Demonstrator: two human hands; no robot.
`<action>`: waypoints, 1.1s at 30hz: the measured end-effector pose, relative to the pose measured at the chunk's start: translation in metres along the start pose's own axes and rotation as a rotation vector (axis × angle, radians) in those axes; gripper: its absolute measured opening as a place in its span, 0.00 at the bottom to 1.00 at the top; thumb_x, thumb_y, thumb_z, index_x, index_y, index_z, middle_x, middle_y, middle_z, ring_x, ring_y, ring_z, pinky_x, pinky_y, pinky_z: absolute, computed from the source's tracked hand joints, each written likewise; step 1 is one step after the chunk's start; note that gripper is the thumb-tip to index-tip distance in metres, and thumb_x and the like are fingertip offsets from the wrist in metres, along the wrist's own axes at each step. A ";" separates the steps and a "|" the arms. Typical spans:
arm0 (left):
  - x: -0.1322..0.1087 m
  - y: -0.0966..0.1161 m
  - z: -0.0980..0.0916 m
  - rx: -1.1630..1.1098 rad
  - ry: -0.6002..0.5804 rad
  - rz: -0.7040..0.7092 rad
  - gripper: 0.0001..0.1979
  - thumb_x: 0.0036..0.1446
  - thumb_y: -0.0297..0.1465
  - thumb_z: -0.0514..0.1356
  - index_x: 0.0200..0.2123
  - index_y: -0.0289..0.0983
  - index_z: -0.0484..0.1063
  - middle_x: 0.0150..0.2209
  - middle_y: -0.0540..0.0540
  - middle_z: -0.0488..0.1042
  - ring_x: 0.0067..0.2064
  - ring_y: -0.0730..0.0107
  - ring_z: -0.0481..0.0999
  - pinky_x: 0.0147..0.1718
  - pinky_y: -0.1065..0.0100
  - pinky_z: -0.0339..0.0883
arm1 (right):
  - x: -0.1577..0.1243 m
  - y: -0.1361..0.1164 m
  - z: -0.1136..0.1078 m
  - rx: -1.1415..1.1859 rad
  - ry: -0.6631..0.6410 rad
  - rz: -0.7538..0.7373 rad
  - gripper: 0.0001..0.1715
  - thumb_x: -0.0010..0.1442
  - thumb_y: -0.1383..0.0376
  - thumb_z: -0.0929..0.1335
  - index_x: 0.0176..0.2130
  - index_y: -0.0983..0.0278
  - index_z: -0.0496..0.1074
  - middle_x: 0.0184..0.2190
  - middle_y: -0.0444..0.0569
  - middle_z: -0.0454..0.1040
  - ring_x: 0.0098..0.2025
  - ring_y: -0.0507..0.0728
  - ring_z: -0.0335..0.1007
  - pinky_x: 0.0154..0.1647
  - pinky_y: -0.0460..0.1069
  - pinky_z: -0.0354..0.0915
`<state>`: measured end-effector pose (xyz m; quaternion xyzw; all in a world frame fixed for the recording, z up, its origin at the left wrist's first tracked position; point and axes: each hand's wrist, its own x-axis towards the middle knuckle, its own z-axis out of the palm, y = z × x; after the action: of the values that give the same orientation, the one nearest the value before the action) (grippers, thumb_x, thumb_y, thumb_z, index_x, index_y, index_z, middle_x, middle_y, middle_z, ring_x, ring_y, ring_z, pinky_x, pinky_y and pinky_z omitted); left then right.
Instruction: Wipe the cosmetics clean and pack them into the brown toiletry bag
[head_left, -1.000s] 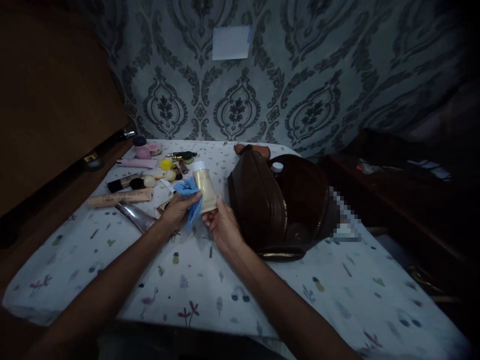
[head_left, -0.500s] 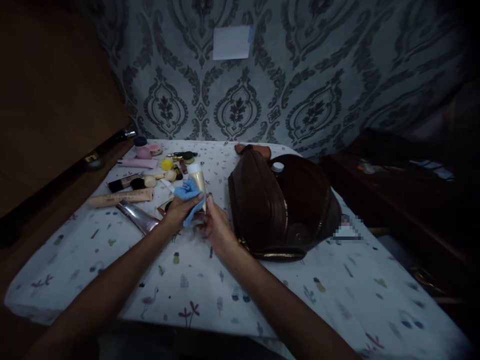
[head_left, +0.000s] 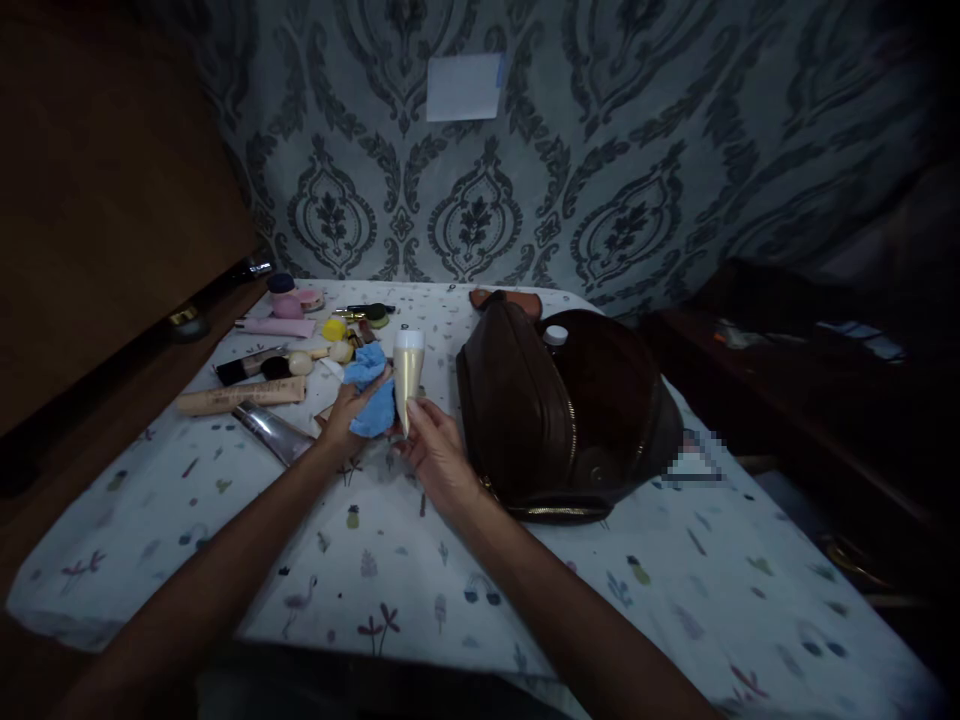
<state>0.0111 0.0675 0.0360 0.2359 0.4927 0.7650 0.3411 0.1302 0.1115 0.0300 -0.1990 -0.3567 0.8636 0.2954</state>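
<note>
My right hand [head_left: 437, 455] pinches the lower, crimped end of a cream-coloured squeeze tube [head_left: 409, 375], which stands nearly upright with its white cap on top. In my left hand [head_left: 346, 418] is a crumpled blue cloth [head_left: 371, 400], just left of the tube. A narrow gap shows between cloth and tube. Right of my right hand sits a brown leather bag [head_left: 517, 400], unzipped and gaping, with a white-capped item [head_left: 555, 336] inside. A silver tube [head_left: 274, 430] lies partly behind my left forearm.
Cosmetics lie at the left of the cloth-covered table [head_left: 420, 580]: a beige tube [head_left: 244, 395], a pink tube [head_left: 276, 327], makeup brushes [head_left: 251, 366], jars and a yellow item [head_left: 334, 328]. A brown case [head_left: 517, 302] is behind the bag. Dark wooden furniture [head_left: 97, 220] borders the left.
The blue cloth has come off the cream tube and moved slightly left with my left hand. The tube is now more upright, held by my right hand alone.
</note>
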 end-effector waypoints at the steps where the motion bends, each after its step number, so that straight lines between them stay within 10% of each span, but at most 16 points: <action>1: 0.000 0.003 -0.001 -0.003 -0.034 0.032 0.22 0.45 0.39 0.70 0.44 0.39 0.74 0.29 0.51 0.77 0.23 0.73 0.71 0.18 0.74 0.65 | 0.000 0.000 0.000 0.003 -0.012 0.006 0.28 0.40 0.50 0.81 0.35 0.62 0.73 0.27 0.41 0.74 0.26 0.48 0.69 0.22 0.42 0.62; 11: 0.006 0.026 -0.015 0.679 -0.013 0.260 0.20 0.42 0.29 0.58 0.42 0.35 0.75 0.36 0.48 0.75 0.37 0.63 0.72 0.35 0.67 0.69 | 0.002 -0.002 -0.003 -0.133 -0.005 0.002 0.29 0.39 0.52 0.80 0.38 0.62 0.74 0.27 0.40 0.73 0.24 0.47 0.67 0.20 0.41 0.59; 18: -0.001 0.049 -0.021 0.441 -0.242 0.059 0.30 0.45 0.37 0.67 0.54 0.40 0.71 0.44 0.46 0.75 0.42 0.63 0.74 0.36 0.70 0.69 | 0.008 -0.004 -0.005 -0.221 0.053 -0.085 0.27 0.37 0.57 0.80 0.37 0.63 0.76 0.22 0.37 0.67 0.20 0.45 0.60 0.19 0.42 0.56; 26: 0.003 0.055 -0.022 0.615 -0.177 0.468 0.22 0.56 0.50 0.61 0.45 0.41 0.78 0.48 0.44 0.77 0.50 0.57 0.73 0.51 0.65 0.65 | -0.002 -0.015 0.002 -0.341 0.002 -0.120 0.28 0.39 0.58 0.78 0.40 0.63 0.74 0.23 0.38 0.70 0.21 0.48 0.61 0.22 0.44 0.58; 33: 0.009 0.048 -0.026 0.685 -0.117 0.470 0.23 0.56 0.53 0.59 0.40 0.40 0.76 0.40 0.47 0.75 0.41 0.61 0.72 0.42 0.66 0.64 | 0.003 -0.010 0.000 -0.394 0.024 -0.134 0.28 0.38 0.56 0.77 0.38 0.63 0.72 0.24 0.39 0.69 0.22 0.49 0.61 0.22 0.45 0.59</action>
<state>-0.0264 0.0453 0.0700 0.4848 0.6311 0.5994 0.0864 0.1318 0.1186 0.0369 -0.2388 -0.5275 0.7532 0.3120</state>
